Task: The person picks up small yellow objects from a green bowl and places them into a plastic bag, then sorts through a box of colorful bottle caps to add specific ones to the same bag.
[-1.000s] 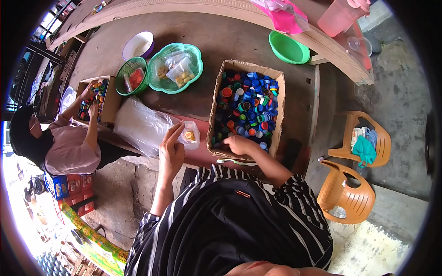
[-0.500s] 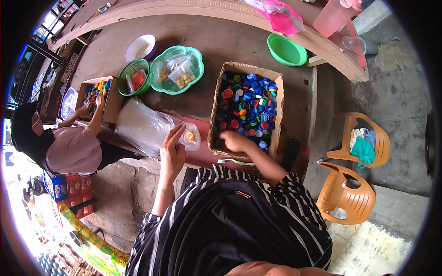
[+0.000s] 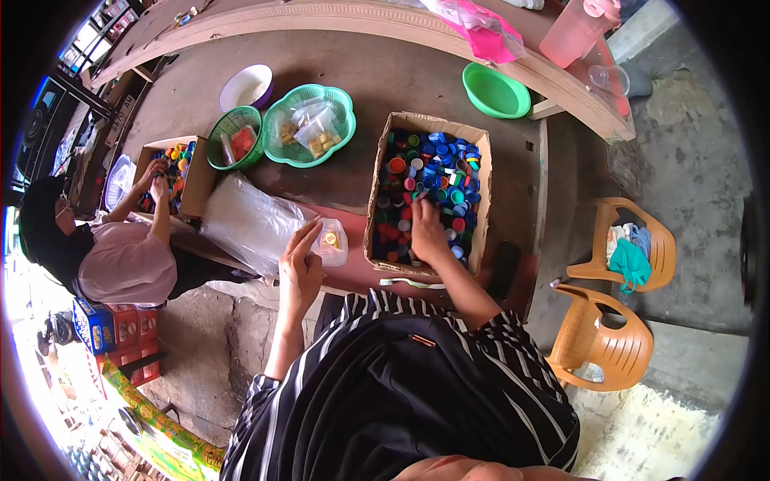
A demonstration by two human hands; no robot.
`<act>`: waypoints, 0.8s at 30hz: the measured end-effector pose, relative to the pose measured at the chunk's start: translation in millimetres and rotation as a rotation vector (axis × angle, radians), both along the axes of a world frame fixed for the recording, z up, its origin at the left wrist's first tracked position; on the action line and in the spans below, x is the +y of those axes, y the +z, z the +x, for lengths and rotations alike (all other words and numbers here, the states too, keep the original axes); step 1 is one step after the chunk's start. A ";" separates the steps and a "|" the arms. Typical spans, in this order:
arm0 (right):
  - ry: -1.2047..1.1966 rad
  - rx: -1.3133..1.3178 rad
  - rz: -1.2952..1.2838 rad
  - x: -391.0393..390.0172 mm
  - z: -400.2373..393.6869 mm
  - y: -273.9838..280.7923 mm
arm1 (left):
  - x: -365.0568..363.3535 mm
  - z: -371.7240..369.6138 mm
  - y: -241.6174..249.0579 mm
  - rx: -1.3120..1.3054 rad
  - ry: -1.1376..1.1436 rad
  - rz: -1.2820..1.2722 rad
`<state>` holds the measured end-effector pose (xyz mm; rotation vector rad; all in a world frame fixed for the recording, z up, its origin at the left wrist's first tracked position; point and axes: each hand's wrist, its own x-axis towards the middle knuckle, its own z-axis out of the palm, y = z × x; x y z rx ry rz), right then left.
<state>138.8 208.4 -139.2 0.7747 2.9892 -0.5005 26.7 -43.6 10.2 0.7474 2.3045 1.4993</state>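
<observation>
My right hand [image 3: 430, 234] reaches into a cardboard box [image 3: 371, 232] of many coloured bottle caps [image 3: 449, 172]. Its fingers are bent, with the tips closed around a cap among the others, partly hidden. Left of the box, my left hand [image 3: 300, 271] is raised at the table edge, its index finger stretched out. Its grip is on a small clear plastic bag [image 3: 337, 255] with yellow caps [image 3: 330, 239] inside; the thumb is mostly hidden. Flat beside this hand lies a larger clear plastic bag [image 3: 245, 224].
A green toothbrush [image 3: 413, 283] lies before the box. Behind are a teal basin [image 3: 353, 120] of bagged pieces, a green basket [image 3: 215, 152], a white bowl [image 3: 241, 84] and a green bowl [image 3: 489, 108]. A co-worker [image 3: 124, 256] handles caps at the left; orange chairs [image 3: 613, 345] stand right.
My right hand has moved from the box's near left corner up to the middle of the caps. My left hand stays nearly still. The co-worker's hands have shifted slightly over their box.
</observation>
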 end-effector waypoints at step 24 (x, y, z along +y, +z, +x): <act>0.188 -0.163 -0.476 8.6 11.7 6.3 | 2.1 -13.0 -10.8 0.171 -0.082 -0.015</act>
